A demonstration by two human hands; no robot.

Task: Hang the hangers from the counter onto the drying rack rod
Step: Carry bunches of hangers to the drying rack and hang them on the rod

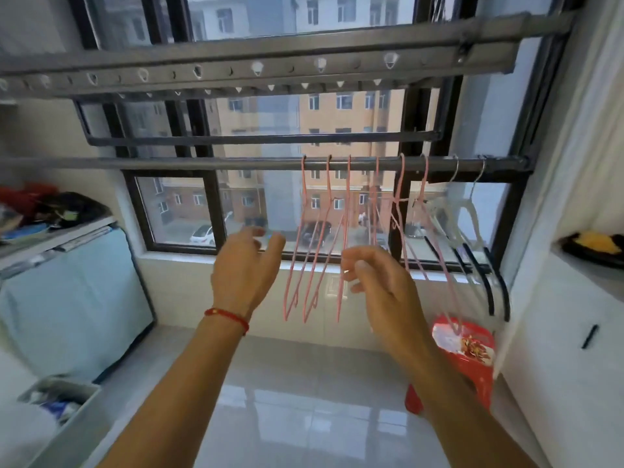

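Note:
Several thin pink hangers (pixel 305 251) hang by their hooks from the dark drying rack rod (pixel 202 162), spread along its right half. Two white hangers with black tips (pixel 472 231) hang further right on the same rod. My left hand (pixel 246 268), with a red string at the wrist, is raised just left of the pink hangers, fingers loose and holding nothing. My right hand (pixel 374 282) is raised in front of the middle pink hangers with its fingers relaxed and slightly bent; it does not appear to grip any hanger.
A perforated grey rack bar (pixel 256 67) runs overhead. A light blue covered unit (pixel 71 298) stands at the left with clutter on top. A red bag (pixel 462 359) stands on the glossy floor at the right. A white counter (pixel 584 268) sits at far right.

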